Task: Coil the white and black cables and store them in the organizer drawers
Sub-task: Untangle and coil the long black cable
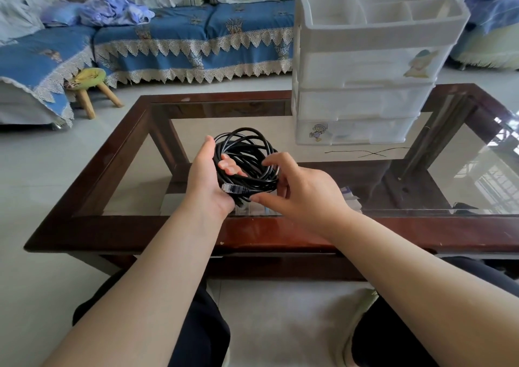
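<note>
Black cable [247, 153] coiled, held above the glass surface [463, 170].
My left hand [209, 175] grips the coil, fingers [229, 167] curled through it; my right hand [297, 186] pinches its strands. Organizer [362, 66] stands beyond, drawers closed.

A dark wooden glass-topped coffee table [134, 227] stands near; far left, a blue lace-trimmed sofa [179, 43] (small green-cushioned wooden stool [91, 85] beside).

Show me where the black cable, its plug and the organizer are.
black cable [247, 144]: head view, top of the coil.
plug [231, 189]: head view, clear connector body.
organizer [362, 105]: head view, front of a drawer.
</note>
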Tool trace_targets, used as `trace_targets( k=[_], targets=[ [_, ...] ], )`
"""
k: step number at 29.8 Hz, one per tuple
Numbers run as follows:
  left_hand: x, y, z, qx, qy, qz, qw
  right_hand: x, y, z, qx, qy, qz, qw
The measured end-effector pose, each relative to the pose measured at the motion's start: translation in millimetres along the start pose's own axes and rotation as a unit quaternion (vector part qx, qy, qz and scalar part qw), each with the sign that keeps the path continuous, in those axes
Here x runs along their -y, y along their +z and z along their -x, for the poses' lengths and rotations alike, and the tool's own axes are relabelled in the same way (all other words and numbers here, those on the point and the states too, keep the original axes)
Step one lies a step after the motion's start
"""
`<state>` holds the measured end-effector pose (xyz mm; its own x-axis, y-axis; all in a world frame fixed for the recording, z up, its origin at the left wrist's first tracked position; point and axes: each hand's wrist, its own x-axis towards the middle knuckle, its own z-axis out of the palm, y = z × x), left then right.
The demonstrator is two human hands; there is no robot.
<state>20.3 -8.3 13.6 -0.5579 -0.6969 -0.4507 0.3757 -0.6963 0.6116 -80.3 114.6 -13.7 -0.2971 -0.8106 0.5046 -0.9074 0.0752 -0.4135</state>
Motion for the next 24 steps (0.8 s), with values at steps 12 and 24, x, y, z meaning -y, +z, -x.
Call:
trace_targets(
  k=[12,24],
  targets=[
    [-13.0,-0.1,-0.3,0.024,0.008,-0.116,0.993,0.7,4.4,1.7,-0.050,-0.081,-0.052,0.994],
    [-12.6,-2.6,2.7,0.014,0.037,-0.387,0.921,-42.6,-39.0,-21.3,-0.090,0.085,0.056,0.991]
  ],
)
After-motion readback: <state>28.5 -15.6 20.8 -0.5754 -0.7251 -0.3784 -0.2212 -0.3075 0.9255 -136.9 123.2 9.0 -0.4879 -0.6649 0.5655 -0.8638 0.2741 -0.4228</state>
